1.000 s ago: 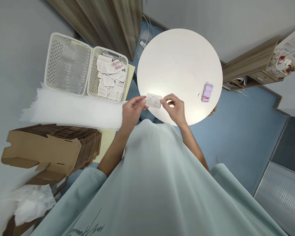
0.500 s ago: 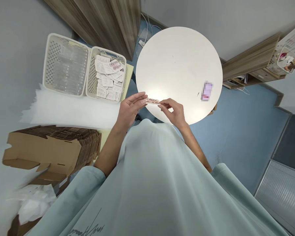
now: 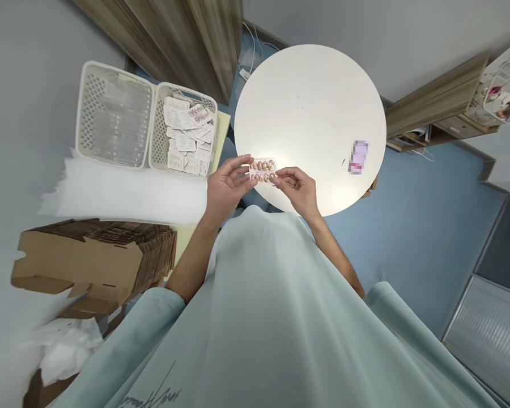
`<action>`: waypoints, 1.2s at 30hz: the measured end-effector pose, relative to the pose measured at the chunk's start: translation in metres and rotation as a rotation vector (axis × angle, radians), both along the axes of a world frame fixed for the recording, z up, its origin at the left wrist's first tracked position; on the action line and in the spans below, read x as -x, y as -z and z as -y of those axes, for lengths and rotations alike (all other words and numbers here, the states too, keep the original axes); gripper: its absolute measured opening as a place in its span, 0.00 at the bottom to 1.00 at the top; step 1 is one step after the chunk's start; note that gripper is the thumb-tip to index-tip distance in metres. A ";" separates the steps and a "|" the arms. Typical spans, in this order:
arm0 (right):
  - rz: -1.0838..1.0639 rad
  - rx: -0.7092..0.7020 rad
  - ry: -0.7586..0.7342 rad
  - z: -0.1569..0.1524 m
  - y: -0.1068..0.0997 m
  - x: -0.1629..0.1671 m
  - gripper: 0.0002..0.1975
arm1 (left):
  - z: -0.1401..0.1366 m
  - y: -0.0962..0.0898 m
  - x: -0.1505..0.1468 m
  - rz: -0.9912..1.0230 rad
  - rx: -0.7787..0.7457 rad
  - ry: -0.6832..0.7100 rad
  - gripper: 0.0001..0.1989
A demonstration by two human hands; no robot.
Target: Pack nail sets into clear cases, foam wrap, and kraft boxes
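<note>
Between my two hands, over the near edge of the round white table (image 3: 310, 96), is a small clear-edged card of press-on nails (image 3: 263, 170). Two rows of pink and gold nails face up toward me. My left hand (image 3: 229, 182) grips its left end with thumb and fingers. At the right end, my right hand (image 3: 298, 190) pinches it between thumb and fingertips. To the left, a white basket (image 3: 152, 153) holds many similar white cards (image 3: 186, 141), one showing pink nails.
A second white basket (image 3: 79, 113) contains stacked clear plastic trays (image 3: 123, 124). White foam sheets (image 3: 127, 192) lie below the baskets, with folded cardboard boxes (image 3: 80, 258) nearer me. A blurred purple item (image 3: 358, 157) rests on the table's right side. Wooden shelving (image 3: 440, 93) stands at right.
The card of nails has tilted from nearly edge-on to face-up, so both rows now show. Both hands still hold its ends and have shifted slightly.
</note>
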State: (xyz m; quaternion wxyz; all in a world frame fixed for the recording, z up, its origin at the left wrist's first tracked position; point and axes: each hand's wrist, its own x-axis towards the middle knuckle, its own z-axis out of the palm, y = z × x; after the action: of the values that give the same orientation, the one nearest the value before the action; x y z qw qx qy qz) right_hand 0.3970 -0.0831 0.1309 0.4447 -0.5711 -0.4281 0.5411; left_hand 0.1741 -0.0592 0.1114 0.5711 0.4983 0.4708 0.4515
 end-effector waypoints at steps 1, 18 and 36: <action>-0.002 -0.002 -0.002 0.000 0.000 0.000 0.25 | 0.000 0.001 0.000 -0.007 -0.007 0.002 0.38; 0.006 0.033 -0.069 -0.005 0.017 -0.012 0.35 | -0.012 -0.027 -0.019 -0.149 0.200 -0.098 0.26; 0.044 -0.020 -0.156 -0.021 0.032 -0.035 0.26 | -0.011 -0.016 -0.042 -0.238 0.234 0.082 0.28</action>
State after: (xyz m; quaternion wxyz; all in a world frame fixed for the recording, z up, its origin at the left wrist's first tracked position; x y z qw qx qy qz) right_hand 0.4316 -0.0619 0.0993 0.3972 -0.5433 -0.4863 0.5573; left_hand 0.2165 -0.0485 0.1276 0.5834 0.4973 0.5637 0.3077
